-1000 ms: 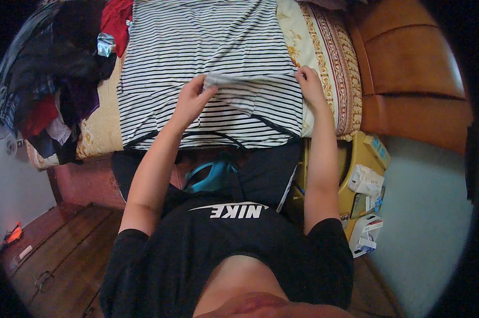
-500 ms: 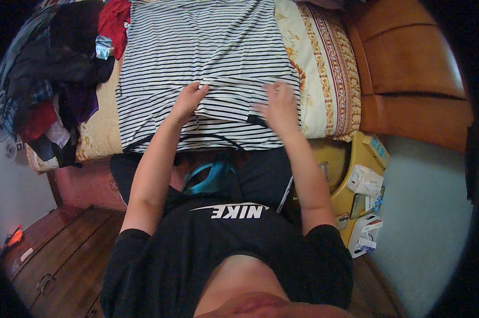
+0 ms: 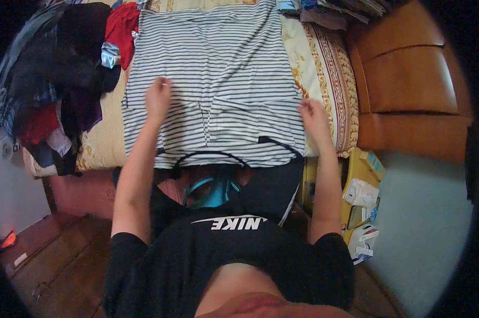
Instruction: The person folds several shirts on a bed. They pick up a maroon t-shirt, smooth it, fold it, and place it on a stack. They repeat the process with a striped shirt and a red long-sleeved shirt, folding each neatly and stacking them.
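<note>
A black-and-white striped shirt (image 3: 218, 69) lies spread on the bed in front of me, its black-trimmed neckline at the near edge. Two striped flaps, apparently the sleeves, are folded inward over its near part. My left hand (image 3: 158, 102) rests over the left side of the shirt, thumb and fingertips pinched together on the cloth. At the shirt's right edge my right hand (image 3: 314, 117) has its fingers closed on the border of the fabric. How much cloth sits between the fingertips is hard to see.
Dark clothes (image 3: 64, 58) are heaped on the bed's left side, with a red garment (image 3: 120, 34) beside them. Folded clothes (image 3: 340, 10) are stacked at the far right. A brown padded headboard (image 3: 409, 79) borders the right. A yellow cabinet (image 3: 356, 169) holds small packages.
My hands have moved apart, the left leftward and the right out to the shirt's right edge. The folded flaps lie flatter, and more of the far clothes shows.
</note>
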A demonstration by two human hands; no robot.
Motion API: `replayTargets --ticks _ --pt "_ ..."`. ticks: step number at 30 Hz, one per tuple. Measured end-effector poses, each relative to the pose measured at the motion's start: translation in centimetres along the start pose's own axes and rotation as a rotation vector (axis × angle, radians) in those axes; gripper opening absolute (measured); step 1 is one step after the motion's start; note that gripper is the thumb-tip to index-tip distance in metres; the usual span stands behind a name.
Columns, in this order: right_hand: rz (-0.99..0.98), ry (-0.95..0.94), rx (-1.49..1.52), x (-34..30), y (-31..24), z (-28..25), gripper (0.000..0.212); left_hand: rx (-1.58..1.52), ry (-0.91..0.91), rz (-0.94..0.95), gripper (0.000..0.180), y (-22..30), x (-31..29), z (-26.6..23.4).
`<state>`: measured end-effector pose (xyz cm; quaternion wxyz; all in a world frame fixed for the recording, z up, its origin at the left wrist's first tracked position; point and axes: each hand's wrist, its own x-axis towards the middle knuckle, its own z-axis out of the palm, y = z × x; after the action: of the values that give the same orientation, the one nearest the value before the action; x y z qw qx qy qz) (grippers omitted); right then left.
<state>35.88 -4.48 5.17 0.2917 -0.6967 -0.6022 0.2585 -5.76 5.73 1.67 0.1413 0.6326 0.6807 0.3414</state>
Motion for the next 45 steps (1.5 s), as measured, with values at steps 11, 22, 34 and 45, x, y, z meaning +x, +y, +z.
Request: replayTargets --ticks 11,22,34,45 --pt "0.221 0.123 -0.228 24.5 1.3 7.3 0.045 0.345 -0.055 -0.178 0.061 -13.6 17.6 -1.7" --pt "0.256 0.28 -0.54 23.9 0.3 7.4 0.046 0.189 0.092 -0.12 0.074 -8.6 17.5 0.3" --pt "0.054 0.122 -0.465 29.4 1.9 6.8 0.063 0.393 0.24 0.005 0.052 -9.9 19.5 0.8" --pt "0.242 -0.079 0.108 25.9 2.8 5.6 0.048 0.281 -0.074 0.012 0.065 -12.1 19.5 -1.1"
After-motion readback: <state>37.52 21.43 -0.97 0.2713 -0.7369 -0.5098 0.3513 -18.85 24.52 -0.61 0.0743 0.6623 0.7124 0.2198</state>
